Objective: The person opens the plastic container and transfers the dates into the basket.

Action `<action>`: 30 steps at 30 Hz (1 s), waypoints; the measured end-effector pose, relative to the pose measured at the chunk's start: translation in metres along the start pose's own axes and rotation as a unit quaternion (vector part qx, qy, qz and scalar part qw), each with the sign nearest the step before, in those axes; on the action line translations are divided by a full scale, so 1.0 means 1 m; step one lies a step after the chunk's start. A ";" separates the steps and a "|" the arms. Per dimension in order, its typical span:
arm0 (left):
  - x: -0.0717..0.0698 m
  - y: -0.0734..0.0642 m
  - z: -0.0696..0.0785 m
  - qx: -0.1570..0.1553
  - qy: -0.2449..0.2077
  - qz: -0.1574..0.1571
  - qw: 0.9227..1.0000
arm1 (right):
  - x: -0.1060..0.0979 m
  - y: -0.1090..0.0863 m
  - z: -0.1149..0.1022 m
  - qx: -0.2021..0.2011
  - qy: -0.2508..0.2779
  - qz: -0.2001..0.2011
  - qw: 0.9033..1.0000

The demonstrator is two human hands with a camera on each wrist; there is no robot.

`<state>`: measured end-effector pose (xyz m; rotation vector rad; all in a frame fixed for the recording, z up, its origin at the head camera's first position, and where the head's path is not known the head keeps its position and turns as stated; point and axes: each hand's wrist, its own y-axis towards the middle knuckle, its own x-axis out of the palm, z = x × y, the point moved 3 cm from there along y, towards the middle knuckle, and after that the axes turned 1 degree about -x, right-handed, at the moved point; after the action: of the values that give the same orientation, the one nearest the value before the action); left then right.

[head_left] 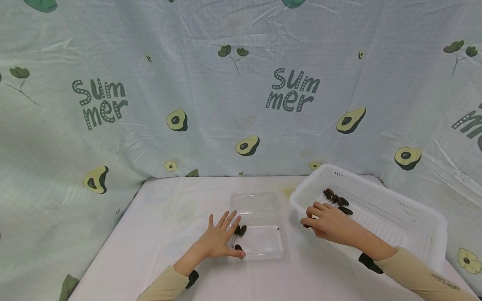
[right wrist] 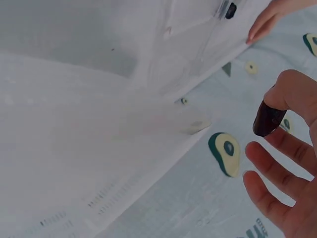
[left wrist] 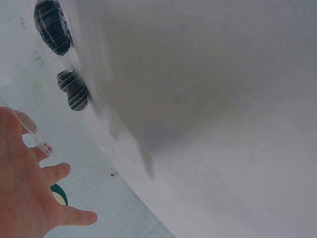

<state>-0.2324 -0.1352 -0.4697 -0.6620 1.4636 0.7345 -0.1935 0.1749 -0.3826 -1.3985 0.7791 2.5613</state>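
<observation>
My right hand (head_left: 335, 224) pinches a glossy dark brown oval piece (right wrist: 269, 119), which looks like a date, between thumb and index finger. It is above the near left edge of a white perforated basket (head_left: 421, 211). In the right wrist view the other fingers are loosely bent. My left hand (head_left: 217, 241) spreads its fingers at the left side of a clear plastic box (head_left: 263, 240), its thumb at the near left corner. Inside the box several similar dark pieces (head_left: 242, 230) lie along the left, partly hidden by the fingers.
Several more dark pieces (head_left: 340, 201) lie in the left part of the basket. The box's clear lid (head_left: 254, 202) is folded back, away from me. A white cloth covers the table (head_left: 180, 209), and a patterned curtain (head_left: 211, 92) hangs behind it.
</observation>
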 end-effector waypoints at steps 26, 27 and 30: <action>0.000 -0.001 0.000 0.000 0.004 -0.001 1.000 | 0.008 -0.077 0.098 0.083 -0.052 0.027 0.995; 0.000 -0.001 -0.001 0.001 0.005 -0.001 1.000 | 0.010 -0.079 0.101 0.089 -0.057 0.027 0.994; -0.001 -0.002 0.000 0.005 0.006 0.000 1.000 | 0.015 -0.083 0.105 0.112 -0.058 0.015 0.992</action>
<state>-0.2315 -0.1365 -0.4686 -0.6596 1.4768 0.7246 -0.2527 0.2958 -0.3801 -1.1688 1.0380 2.4581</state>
